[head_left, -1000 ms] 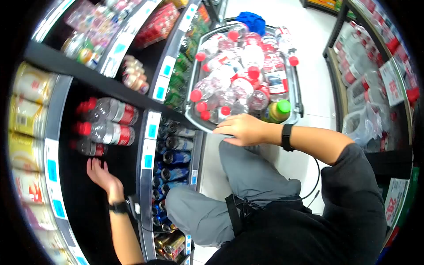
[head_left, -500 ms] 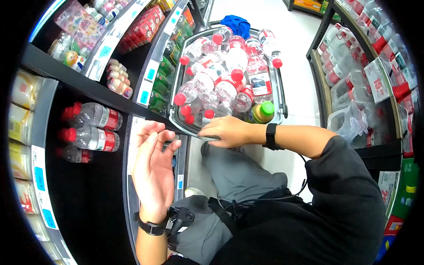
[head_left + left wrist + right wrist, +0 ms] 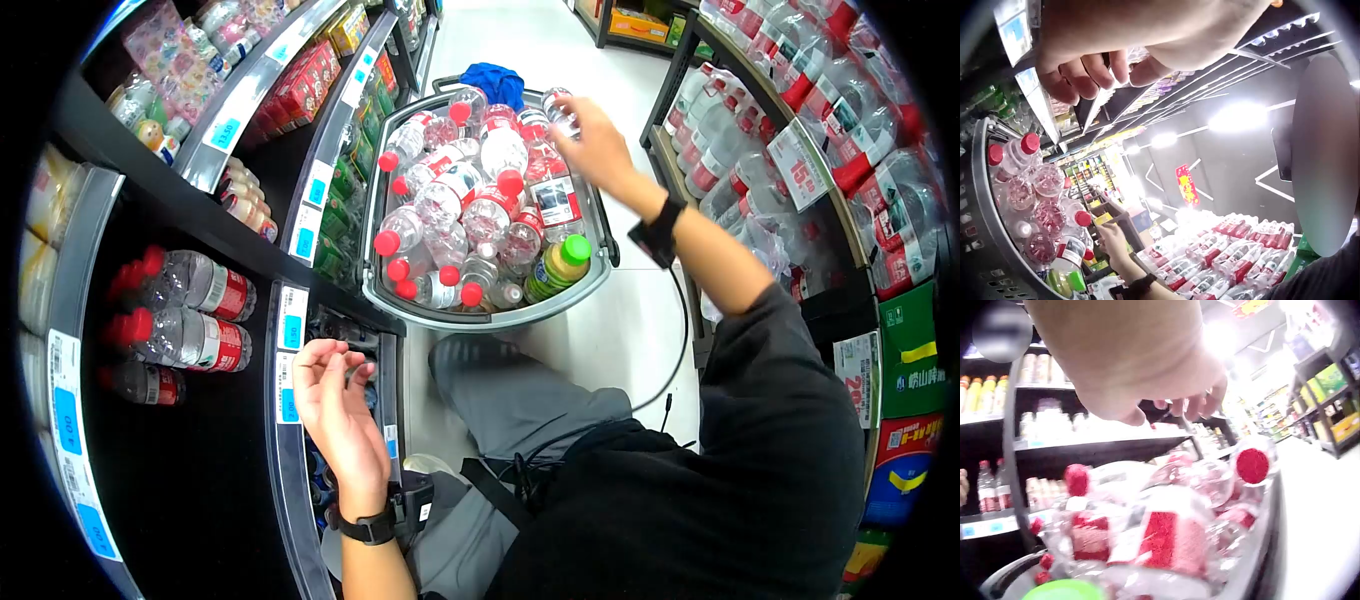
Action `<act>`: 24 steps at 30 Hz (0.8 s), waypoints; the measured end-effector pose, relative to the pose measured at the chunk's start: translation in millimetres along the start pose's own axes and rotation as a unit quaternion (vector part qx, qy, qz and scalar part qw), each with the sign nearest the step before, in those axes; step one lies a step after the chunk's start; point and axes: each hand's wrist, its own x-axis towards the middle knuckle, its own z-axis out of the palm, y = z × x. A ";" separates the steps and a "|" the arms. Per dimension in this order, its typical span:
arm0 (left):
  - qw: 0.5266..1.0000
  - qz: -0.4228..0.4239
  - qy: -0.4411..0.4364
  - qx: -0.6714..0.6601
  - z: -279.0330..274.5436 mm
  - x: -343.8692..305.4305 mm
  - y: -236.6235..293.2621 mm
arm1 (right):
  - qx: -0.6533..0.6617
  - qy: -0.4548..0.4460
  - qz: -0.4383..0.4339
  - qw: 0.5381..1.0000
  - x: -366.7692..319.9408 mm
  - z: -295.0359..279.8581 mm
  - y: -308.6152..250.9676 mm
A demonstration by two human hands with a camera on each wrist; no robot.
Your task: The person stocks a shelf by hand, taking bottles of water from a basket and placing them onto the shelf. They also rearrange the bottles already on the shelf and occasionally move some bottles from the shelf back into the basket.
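A grey shopping basket (image 3: 545,318) is piled with clear plastic water bottles (image 3: 490,215) with red caps, plus a green-capped bottle (image 3: 560,268) at the near right corner. Over the basket's far right corner reaches my right hand (image 3: 597,148), overlapping a clear bottle (image 3: 560,108) there. The right wrist view has the fingers (image 3: 1194,407) loosely bent above the pile, with a red-capped bottle (image 3: 1252,465) lying below and apart from them. My left hand (image 3: 343,410) hovers by the shelf edge, palm up, fingers loosely bent and holding nothing.
Left, a dark shelf holds a few red-capped bottles (image 3: 195,340), with price tags (image 3: 292,330) along its edge. Small drink bottles (image 3: 250,200) stand farther up. A blue cloth (image 3: 492,84) hangs at the basket's far end. Shrink-wrapped bottle packs (image 3: 880,210) fill the right-hand rack.
My right hand has left the basket's near rim and moved to its far right corner. The left hand came out from the shelf, rose, then dropped slightly. The head view has shifted.
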 end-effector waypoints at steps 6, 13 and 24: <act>1.000 0.018 0.000 0.010 5.0 0.3 1.0 | 0.049 -0.166 0.292 0.941 28.0 41.4 85.7; 1.000 0.007 0.005 0.017 1.9 8.8 -15.3 | 0.035 -0.179 0.325 0.928 34.1 44.2 88.6; 0.867 0.333 -0.053 0.368 29.7 9.5 -14.0 | 0.524 -0.325 0.333 0.713 22.2 -76.3 -77.7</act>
